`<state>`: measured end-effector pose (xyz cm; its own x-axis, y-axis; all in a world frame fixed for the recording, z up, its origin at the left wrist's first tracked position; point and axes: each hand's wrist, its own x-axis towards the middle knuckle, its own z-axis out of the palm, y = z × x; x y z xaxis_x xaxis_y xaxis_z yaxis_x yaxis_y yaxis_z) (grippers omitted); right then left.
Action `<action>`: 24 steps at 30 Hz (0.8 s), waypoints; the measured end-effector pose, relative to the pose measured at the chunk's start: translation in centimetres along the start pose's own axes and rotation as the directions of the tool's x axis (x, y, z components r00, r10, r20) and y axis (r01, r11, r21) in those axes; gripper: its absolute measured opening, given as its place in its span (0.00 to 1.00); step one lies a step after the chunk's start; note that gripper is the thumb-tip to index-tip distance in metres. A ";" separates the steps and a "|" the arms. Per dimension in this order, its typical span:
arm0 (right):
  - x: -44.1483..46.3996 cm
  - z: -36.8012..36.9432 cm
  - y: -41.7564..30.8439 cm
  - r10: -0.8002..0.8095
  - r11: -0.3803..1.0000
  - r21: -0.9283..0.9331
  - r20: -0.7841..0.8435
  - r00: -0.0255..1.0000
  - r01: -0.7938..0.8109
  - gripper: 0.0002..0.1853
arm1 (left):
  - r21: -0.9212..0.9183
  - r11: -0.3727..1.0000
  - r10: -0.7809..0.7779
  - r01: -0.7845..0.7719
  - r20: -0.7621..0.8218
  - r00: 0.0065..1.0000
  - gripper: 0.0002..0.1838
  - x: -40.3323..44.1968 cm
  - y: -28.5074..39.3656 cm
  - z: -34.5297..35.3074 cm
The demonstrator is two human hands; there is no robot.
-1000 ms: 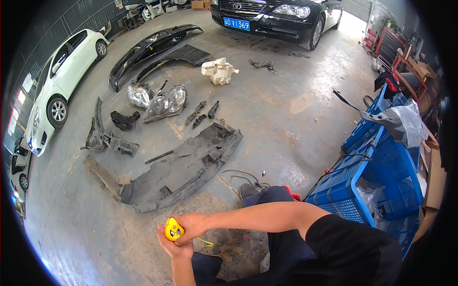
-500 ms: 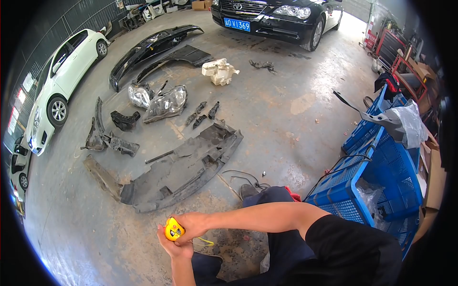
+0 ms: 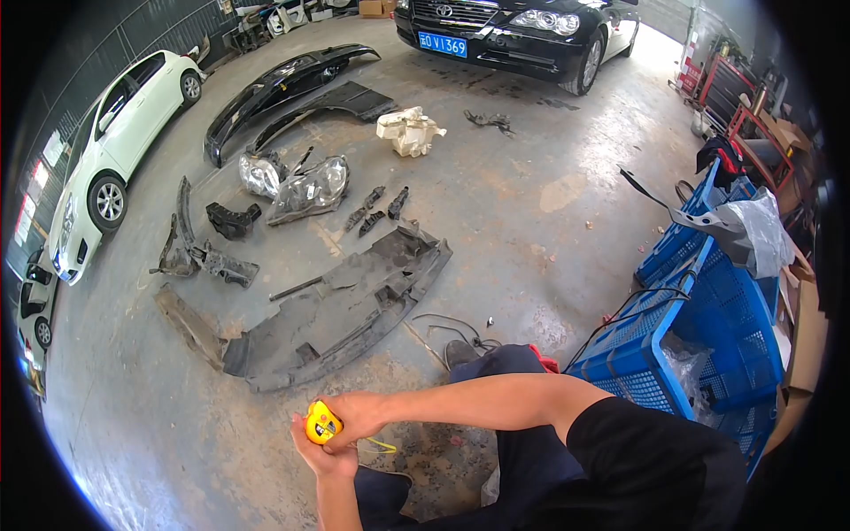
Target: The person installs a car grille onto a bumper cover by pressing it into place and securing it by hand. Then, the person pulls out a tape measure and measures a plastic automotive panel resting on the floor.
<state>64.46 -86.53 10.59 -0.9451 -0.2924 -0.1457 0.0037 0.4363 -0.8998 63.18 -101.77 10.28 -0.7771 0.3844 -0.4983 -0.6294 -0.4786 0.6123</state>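
Grip of your left hand [image 3: 328, 457] and right hand [image 3: 356, 418] closed together on a rounded yellow tape-measure case with a dark label [image 3: 321, 424]

Your fingers are wrapped about the case, leaving its labelled face exposed; the undersides of both hands are hidden. The case is held above the grey concrete floor [image 3: 567, 257], at the lower middle of the view. A thin yellow loop of cord [image 3: 382, 446] shows just beside your right hand. Beyond your hands lies a broad, dark grey plastic undertray [image 3: 332, 310], well apart from the white moulded plastic reservoir [image 3: 410, 132] farther off. Between these two, to the left, lie clear-lensed headlamps [image 3: 310, 188]. To your right stand blue perforated plastic crates [image 3: 636, 376]; a black car [image 3: 498, 40] is parked at the far side.
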 end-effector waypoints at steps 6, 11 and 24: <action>-0.1 -0.1 -0.2 -0.003 1.000 -0.013 -0.008 1.000 0.003 0.47 | -0.006 1.000 0.001 -0.001 -0.003 1.000 0.29 -0.1 0.1 0.3; 0.1 0.1 0.0 -0.002 1.000 0.002 -0.003 1.000 0.002 0.47 | -0.005 1.000 0.001 -0.001 -0.011 1.000 0.29 0.0 0.1 0.1; 0.1 0.2 0.2 -0.001 1.000 -0.014 -0.039 0.999 0.000 0.50 | -0.024 1.000 -0.009 0.008 -0.032 0.999 0.28 -0.1 0.1 0.3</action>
<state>64.40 -86.68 10.30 -0.9572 -0.2593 -0.1288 -0.0012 0.4485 -0.8938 63.14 -101.61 10.55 -0.7710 0.3630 -0.5233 -0.6354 -0.4940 0.5934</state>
